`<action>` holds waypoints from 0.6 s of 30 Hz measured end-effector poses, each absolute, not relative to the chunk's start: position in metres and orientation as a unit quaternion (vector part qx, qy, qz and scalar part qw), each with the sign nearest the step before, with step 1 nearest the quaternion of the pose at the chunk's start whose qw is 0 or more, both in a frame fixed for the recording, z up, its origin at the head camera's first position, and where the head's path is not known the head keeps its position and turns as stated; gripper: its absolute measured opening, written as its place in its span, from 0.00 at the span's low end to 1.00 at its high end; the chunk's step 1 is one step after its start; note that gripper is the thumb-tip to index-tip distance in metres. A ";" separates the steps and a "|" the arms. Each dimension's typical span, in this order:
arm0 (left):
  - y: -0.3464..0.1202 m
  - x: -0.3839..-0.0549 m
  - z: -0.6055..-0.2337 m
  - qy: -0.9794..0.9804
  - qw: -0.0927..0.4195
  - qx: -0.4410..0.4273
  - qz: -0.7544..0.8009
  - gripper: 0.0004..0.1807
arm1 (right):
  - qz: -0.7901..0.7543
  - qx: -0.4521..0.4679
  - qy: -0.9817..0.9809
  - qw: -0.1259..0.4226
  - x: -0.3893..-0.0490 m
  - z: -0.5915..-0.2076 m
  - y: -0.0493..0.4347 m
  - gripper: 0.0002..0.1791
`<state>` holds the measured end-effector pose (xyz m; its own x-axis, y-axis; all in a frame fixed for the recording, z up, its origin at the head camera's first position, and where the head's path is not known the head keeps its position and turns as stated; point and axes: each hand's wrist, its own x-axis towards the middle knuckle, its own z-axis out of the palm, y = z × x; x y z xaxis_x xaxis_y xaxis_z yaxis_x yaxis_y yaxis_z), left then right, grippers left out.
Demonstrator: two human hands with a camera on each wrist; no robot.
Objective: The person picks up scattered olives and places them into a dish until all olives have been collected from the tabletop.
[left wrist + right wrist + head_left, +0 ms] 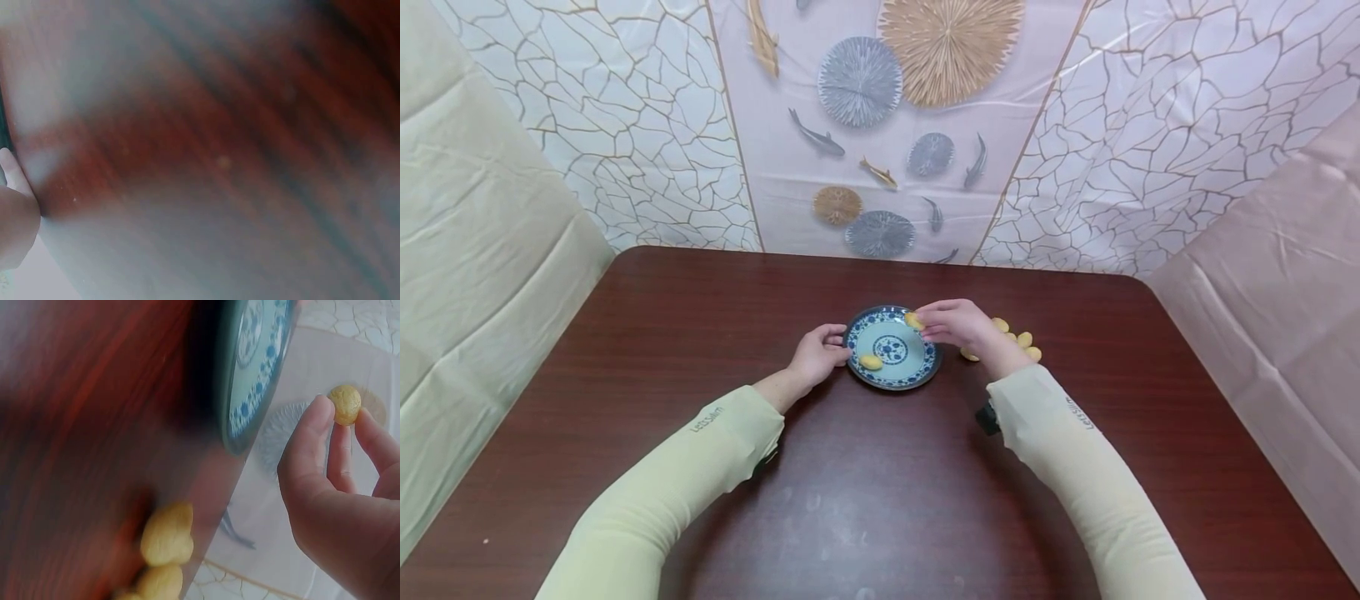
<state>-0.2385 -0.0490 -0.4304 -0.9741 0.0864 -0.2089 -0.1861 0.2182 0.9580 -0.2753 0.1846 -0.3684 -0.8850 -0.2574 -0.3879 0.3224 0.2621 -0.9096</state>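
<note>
A round plate (891, 340) with a blue floral pattern and dark outer edge lies on the table. My left hand (820, 354) holds its left rim, thumb and fingers at the edge; in the left wrist view the thumb (14, 172) is beside the dark rim. One small yellow oval piece (871, 362) rests on the plate's lower left. Above the plate's upper right rim, my right hand (953, 322) pinches another yellow oval piece (345, 404) between thumb and fingertips. Its surface looks slightly wrinkled.
Several more yellow pieces (1024, 339) are grouped on the table right of the plate, partly hidden behind the right wrist. The dark red wooden table (850, 483) ends at a patterned wall covering (850, 167), with plain cloth on both sides.
</note>
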 end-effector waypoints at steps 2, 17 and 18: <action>-0.049 -0.239 -0.431 0.773 0.108 -0.032 0.625 0.26 | -0.611 0.019 0.754 0.240 -0.275 -0.372 0.179 0.23; -0.050 -0.238 -0.430 0.775 0.111 -0.031 0.622 0.26 | -0.609 0.023 0.752 0.250 -0.275 -0.392 0.147 0.19; -0.050 -0.238 -0.429 0.774 0.111 -0.030 0.623 0.26 | -0.609 0.023 0.752 0.251 -0.275 -0.394 0.145 0.19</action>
